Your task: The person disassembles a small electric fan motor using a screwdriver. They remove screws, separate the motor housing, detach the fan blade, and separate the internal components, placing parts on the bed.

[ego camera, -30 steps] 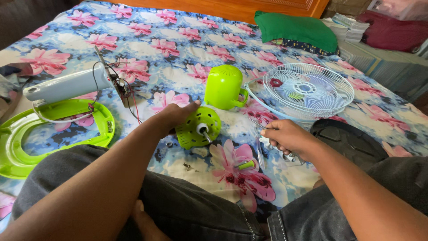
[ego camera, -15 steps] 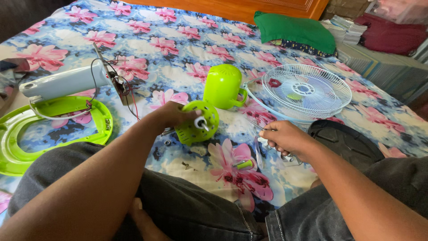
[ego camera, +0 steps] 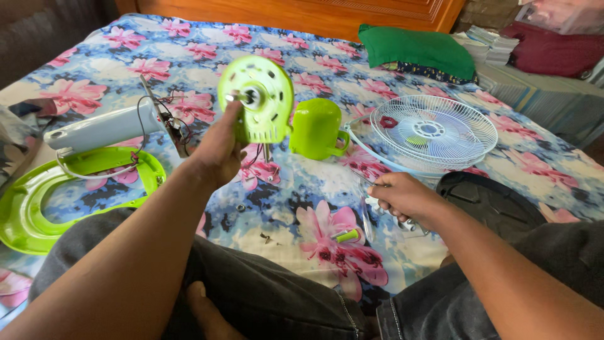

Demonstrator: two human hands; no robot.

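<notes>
Currently left hand (ego camera: 220, 148) is raised off the bed, fingers closed around the green motor plate (ego camera: 258, 101), holding it up on edge with the metal shaft (ego camera: 242, 96) facing the camera. Plate sits at about 11 o'clock from frame centre, clear of the flowered bedsheet (ego camera: 302, 182). Thin wires hang from its lower edge.

Right hand (ego camera: 402, 198) rests low at roughly 4 o'clock, curled shut around a small metal tool (ego camera: 409, 220); can't tell exactly what kind, mostly hidden by the fingers.

Green motor cover (ego camera: 314, 129) lies on the sheet just to the plate's 4 o'clock. White fan grille (ego camera: 434, 129) lies flat at 2 o'clock. Grey fan stand (ego camera: 104, 129) with exposed wiring lies at 9 o'clock, resting on the green base ring (ego camera: 38, 201). Small green knob (ego camera: 345, 235) and loose screws (ego camera: 267, 237) lie on the sheet near 6 o'clock. Green cloth (ego camera: 418, 47) lies at the headboard end.
</notes>
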